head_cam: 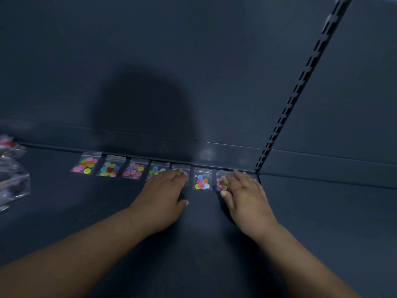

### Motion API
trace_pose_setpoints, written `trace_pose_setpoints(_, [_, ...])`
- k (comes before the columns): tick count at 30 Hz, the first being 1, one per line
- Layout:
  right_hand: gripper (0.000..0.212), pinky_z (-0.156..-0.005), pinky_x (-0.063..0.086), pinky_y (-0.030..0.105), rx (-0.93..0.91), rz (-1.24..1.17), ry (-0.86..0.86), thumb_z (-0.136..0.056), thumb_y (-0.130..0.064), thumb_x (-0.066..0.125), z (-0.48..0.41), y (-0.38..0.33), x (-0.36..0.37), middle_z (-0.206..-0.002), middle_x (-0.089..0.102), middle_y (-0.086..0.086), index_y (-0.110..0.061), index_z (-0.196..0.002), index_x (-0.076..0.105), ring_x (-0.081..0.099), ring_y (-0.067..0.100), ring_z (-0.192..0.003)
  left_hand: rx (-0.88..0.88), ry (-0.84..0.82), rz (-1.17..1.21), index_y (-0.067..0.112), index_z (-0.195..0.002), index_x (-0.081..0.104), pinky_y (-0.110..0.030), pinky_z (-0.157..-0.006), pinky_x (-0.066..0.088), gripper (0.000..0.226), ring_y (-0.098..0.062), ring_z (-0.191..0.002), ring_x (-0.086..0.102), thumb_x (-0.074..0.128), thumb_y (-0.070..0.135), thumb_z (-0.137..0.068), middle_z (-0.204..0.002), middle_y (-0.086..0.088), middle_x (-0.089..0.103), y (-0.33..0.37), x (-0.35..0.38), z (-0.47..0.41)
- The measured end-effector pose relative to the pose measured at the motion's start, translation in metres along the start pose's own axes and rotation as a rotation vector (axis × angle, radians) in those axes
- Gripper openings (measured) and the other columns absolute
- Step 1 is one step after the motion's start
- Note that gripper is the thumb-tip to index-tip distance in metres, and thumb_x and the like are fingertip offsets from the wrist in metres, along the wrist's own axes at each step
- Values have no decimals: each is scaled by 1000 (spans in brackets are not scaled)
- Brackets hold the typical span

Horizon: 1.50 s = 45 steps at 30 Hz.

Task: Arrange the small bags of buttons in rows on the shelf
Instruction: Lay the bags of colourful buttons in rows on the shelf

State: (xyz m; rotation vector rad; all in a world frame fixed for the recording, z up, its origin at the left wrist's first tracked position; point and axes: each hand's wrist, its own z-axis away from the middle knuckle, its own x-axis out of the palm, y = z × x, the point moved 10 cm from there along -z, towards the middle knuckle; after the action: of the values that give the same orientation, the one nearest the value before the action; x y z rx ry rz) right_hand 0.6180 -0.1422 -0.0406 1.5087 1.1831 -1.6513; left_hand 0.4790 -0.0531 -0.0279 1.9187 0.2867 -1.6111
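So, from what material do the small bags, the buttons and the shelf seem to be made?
Small bags: thin clear plastic, glossy; contents show through.
Buttons: probably plastic; bright, even colours.
Shelf: likely painted metal, dark and matte, with a faint sheen.

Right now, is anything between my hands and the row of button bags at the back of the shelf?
Nothing visible does. The left hand lies on the fifth bag from the left, the right hand on the seventh bag; the sixth bag lies uncovered between them.
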Motion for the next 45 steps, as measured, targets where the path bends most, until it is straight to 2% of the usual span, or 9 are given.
trace_pose_setpoints(7, [54,-118,14,34,-162,-25,-23,-97,-42,38,-13,-66,0,-156,23,3,-20,-145,31,19,22,-143,-55,75,-76,24,-142,34,-30,-113,22,58,-14,-135,29,54,41,-89,-145,4,35,-31,-25,23])
trace_pose_setpoints(14, [48,-114,24,31,-411,-40,-43,-93,-35,50,-15,-179,9,-149,33,2,-18,-137,43,28,22,-138,-206,130,-161,26,-143,32,-34,-112,23,60,-16,-136,28,52,45,-89,-148,4,32,-103,-61,73])
trace_pose_setpoints(20, [55,-116,12,26,-580,-22,-82,-95,-39,45,-11,-292,28,-154,25,-1,-22,-145,31,20,17,-141,-324,180,-153,19,-141,39,-37,-111,26,61,-22,-134,34,57,41,-87,-146,-3,38,-183,-97,136])
trace_pose_setpoints(26, [55,-114,13,26,-717,-47,-118,-94,-36,48,5,-403,53,-153,28,3,-18,-144,34,23,19,-140,-460,203,-148,18,-137,45,-40,-107,32,60,-27,-130,41,62,39,-83,-140,-6,45,-265,-127,205])
trace_pose_setpoints(29, [51,-112,22,29,-767,-77,-111,-91,-33,53,11,-443,61,-145,39,5,-15,-138,42,35,23,-133,-515,191,-130,20,-138,43,-39,-107,33,58,-24,-130,40,58,40,-86,-142,-2,42,-299,-135,235])
trace_pose_setpoints(32, [43,-103,35,34,-747,-125,-123,-90,-30,55,12,-479,73,-131,51,7,-13,-129,52,45,28,-120,-571,185,-102,20,-141,39,-37,-107,33,60,-23,-130,40,57,39,-87,-143,-1,40,-335,-141,266])
trace_pose_setpoints(35, [37,-94,39,32,-697,-164,-153,-91,-31,54,11,-505,82,-119,53,6,-14,-125,55,49,25,-112,-638,154,-63,21,-144,33,-36,-109,32,63,-20,-134,36,54,40,-88,-148,1,34,-364,-143,287])
trace_pose_setpoints(40, [35,-91,44,32,-604,-223,-279,-91,-32,55,8,-533,106,-115,51,4,-15,-123,54,51,21,-108,-632,69,-37,20,-142,34,-37,-105,36,64,-22,-129,40,53,47,-88,-144,-1,38,-393,-134,292])
trace_pose_setpoints(45, [41,-89,45,31,-494,-181,-299,-87,-32,61,-2,-538,127,-120,44,1,-19,-124,51,51,21,-108,-564,31,77,21,-142,37,-38,-106,35,67,-23,-130,38,62,43,-84,-145,-1,39,-406,-120,281])
